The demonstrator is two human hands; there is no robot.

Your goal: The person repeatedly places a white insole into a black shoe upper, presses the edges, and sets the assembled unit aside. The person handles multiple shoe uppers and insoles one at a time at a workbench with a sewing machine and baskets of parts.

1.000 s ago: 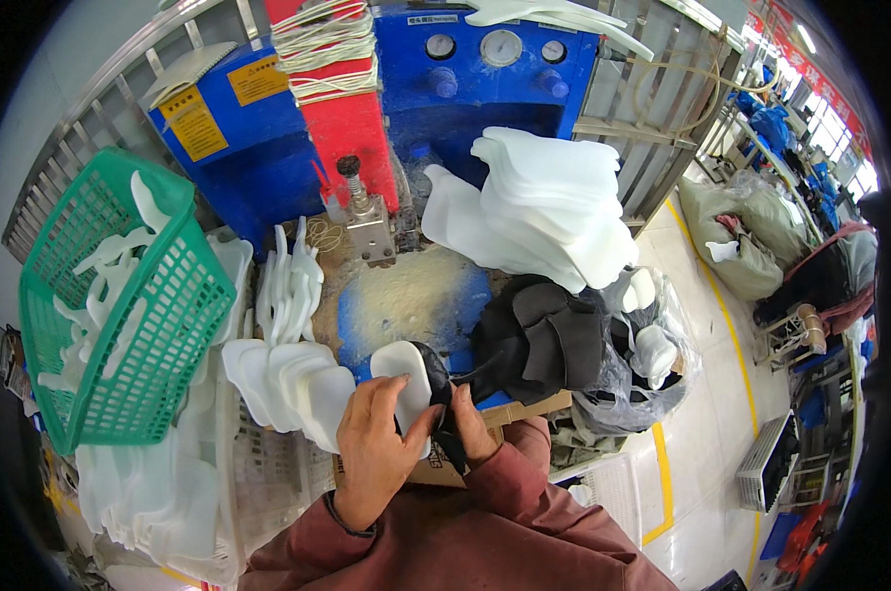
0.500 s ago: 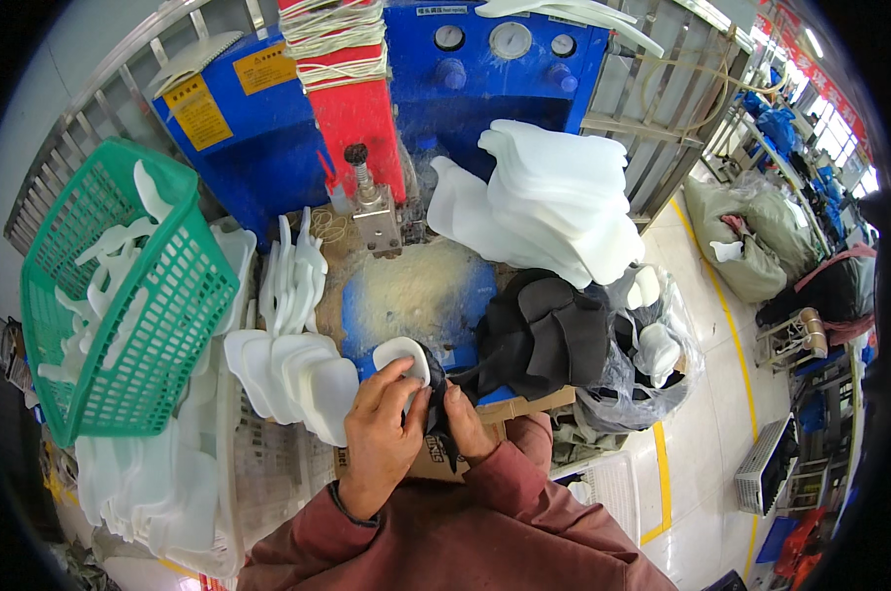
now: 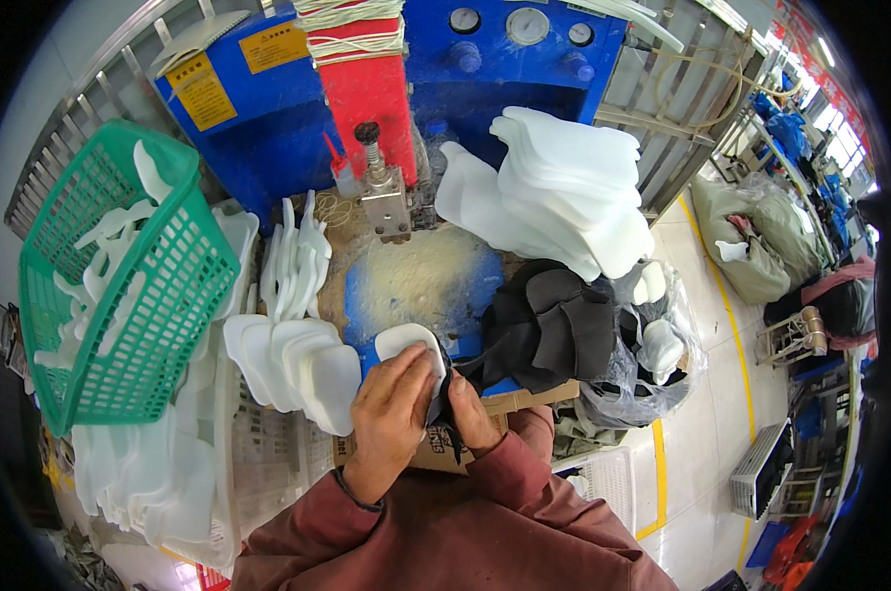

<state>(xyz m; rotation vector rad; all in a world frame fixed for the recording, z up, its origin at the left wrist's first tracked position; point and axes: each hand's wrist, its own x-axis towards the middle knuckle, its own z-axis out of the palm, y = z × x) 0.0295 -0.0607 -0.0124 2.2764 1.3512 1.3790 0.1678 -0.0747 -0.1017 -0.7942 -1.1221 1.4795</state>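
Observation:
In front of my body, both hands hold one work piece together: a white sole-shaped pad (image 3: 404, 342) with black fabric (image 3: 445, 357) against its right side. My left hand (image 3: 391, 419) lies over the pad with its fingers closed on it. Close on the right, my right hand (image 3: 473, 418) grips the black fabric, its thumb pointing up; its other fingers are mostly hidden. A pile of black fabric pieces (image 3: 575, 340) rests just beyond the right hand. Left of my left hand, more white sole-shaped pads (image 3: 329, 387) lie fanned out.
Ahead stands a blue machine (image 3: 258, 163) with a red column (image 3: 372, 113) and metal head (image 3: 385, 207) over a dusty blue plate (image 3: 480, 281). White shaped sheets (image 3: 573, 187) are stacked at right. A green basket (image 3: 160, 305) of white pieces stands left; a plastic bag (image 3: 677, 330) lies right.
The view has shifted slightly. My left hand's fingers have moved further across the white pad, which has tipped a little; both hands remain on the piece.

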